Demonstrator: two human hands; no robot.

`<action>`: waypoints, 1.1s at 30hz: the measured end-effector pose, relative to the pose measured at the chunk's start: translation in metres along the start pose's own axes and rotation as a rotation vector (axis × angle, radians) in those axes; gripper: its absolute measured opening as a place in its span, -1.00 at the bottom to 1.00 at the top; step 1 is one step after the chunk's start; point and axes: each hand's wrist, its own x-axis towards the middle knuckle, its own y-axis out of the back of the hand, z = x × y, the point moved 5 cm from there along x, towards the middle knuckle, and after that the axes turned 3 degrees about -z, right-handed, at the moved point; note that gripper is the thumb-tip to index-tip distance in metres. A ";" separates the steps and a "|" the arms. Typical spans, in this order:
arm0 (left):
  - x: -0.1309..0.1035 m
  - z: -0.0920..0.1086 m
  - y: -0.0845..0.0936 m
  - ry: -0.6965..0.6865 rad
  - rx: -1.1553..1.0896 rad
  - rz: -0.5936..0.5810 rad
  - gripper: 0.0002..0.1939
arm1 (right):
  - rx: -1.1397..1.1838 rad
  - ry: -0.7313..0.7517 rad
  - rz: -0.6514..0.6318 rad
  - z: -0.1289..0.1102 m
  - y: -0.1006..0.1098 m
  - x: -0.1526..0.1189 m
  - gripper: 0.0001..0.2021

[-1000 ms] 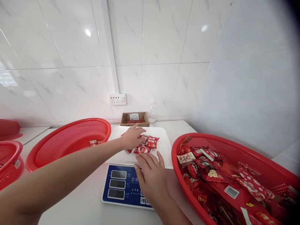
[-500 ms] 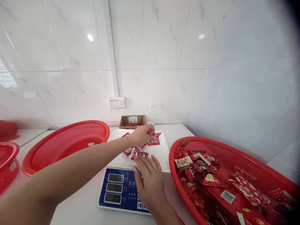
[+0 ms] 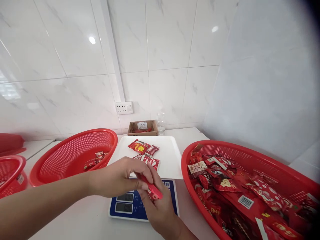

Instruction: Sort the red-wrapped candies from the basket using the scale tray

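My left hand (image 3: 126, 178) and my right hand (image 3: 161, 205) meet above the near edge of a white weighing tray and the scale's blue panel (image 3: 136, 206). Between them is a small red snack packet (image 3: 154, 192), its near end showing. The left fingers curl over its far end, and the right hand closes round it from below; both grip it. Several red snack packets (image 3: 139, 146) lie on the scale's tray (image 3: 172, 156) just beyond my hands. Part of the keypad and display is hidden by my hands.
To the right stands a red basket (image 3: 186, 166) heaped with snack packets. On the left, another red basket (image 3: 62, 143) has a few packets inside, with a third basket (image 3: 12, 163) at the edge. A cardboard box (image 3: 143, 132) and a clear bottle (image 3: 160, 121) stand by the wall.
My left hand has come back from the tray's right side toward me with a red packet. My right hand has closed on it too. The view has shifted slightly.
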 end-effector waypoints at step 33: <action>0.068 -0.104 0.019 0.248 0.665 0.178 -0.29 | -0.292 0.237 -0.081 -0.011 -0.006 -0.002 -0.77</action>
